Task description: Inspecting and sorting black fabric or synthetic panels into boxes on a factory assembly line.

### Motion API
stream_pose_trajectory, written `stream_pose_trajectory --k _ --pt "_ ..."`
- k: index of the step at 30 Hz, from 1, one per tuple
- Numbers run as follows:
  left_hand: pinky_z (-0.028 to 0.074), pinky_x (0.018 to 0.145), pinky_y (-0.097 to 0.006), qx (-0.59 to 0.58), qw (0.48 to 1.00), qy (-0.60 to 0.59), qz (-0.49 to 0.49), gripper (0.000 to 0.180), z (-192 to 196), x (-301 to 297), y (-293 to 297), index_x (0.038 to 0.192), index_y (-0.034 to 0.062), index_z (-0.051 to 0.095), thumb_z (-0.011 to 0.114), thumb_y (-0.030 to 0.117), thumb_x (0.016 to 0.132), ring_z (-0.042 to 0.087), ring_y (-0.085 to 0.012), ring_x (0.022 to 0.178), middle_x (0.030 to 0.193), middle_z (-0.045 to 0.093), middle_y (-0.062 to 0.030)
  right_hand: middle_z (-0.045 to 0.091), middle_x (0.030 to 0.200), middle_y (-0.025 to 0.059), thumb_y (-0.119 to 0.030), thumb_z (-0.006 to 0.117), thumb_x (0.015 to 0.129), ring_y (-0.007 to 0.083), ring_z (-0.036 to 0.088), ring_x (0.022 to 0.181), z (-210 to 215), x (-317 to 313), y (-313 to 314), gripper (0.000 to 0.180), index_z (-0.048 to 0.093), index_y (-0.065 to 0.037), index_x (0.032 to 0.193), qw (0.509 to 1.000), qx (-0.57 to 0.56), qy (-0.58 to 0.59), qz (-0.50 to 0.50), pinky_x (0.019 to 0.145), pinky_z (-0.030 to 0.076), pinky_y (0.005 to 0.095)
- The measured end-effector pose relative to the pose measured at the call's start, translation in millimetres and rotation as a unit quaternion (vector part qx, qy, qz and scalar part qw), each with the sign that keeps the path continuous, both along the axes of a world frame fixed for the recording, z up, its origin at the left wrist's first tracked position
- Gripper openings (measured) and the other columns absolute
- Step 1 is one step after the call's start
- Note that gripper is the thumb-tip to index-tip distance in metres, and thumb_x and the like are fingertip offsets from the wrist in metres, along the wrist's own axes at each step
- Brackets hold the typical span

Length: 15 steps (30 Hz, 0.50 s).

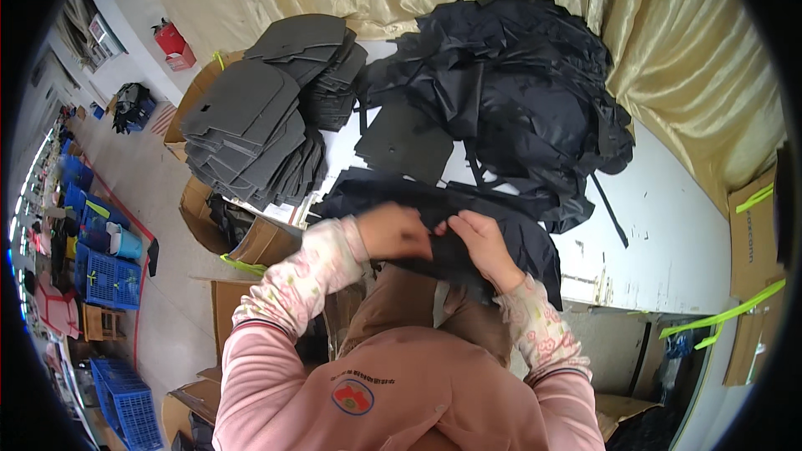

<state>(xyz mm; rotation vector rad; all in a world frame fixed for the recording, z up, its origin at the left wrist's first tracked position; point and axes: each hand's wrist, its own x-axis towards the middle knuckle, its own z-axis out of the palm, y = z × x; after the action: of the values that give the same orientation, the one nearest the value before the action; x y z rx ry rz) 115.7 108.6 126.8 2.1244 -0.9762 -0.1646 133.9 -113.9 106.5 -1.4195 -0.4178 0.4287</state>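
A piece of black fabric (522, 238) lies at the near edge of the white table, its front part hanging over my lap. My right hand (480, 242) is closed on its near edge, thumb and fingers pinched together. Beside it, my left hand (393, 232) is over the same fabric, its fingers smeared by motion, so their grip is unclear. Just beyond the fabric rests a flat dark grey panel (405, 142) with a small hole.
Stacks of dark grey panels (242, 129) stand at the left of the white table (668, 242). A large heap of black fabric (518, 83) fills the back. Open cardboard boxes (196, 209) sit left of the table. Blue crates (113, 276) line the floor farther left.
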Motion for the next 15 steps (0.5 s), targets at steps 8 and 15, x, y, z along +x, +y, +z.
stream_pose_trajectory --k 8,15 --pt "0.018 0.111 -0.055 0.389 0.865 -0.008 0.317 0.061 -80.3 118.8 69.4 0.128 0.0184 0.053 0.076 0.024 0.072 0.026 -0.0319 0.138 0.14 0.041 -0.0099 0.064 0.075 0.0002 -0.008 0.059 0.09 0.0056 0.057 0.07 -11.5 -2.8 3.8 0.011 0.065 0.001 0.087 0.998 -0.013 0.064 -0.004 0.065 0.044 0.0201" --pt "0.024 0.109 -0.056 0.37 0.895 0.004 0.25 0.051 -48.4 120.1 81.9 0.121 0.016 0.056 0.07 0.015 0.073 0.033 -0.029 0.134 0.133 0.047 -0.0095 0.064 0.08 0.0004 -0.008 0.057 0.091 0.007 0.057 0.073 -14.8 -5.2 -14.4 0.013 0.064 0.002 0.095 0.998 -0.05 0.027 0.022 0.071 0.045 0.021"
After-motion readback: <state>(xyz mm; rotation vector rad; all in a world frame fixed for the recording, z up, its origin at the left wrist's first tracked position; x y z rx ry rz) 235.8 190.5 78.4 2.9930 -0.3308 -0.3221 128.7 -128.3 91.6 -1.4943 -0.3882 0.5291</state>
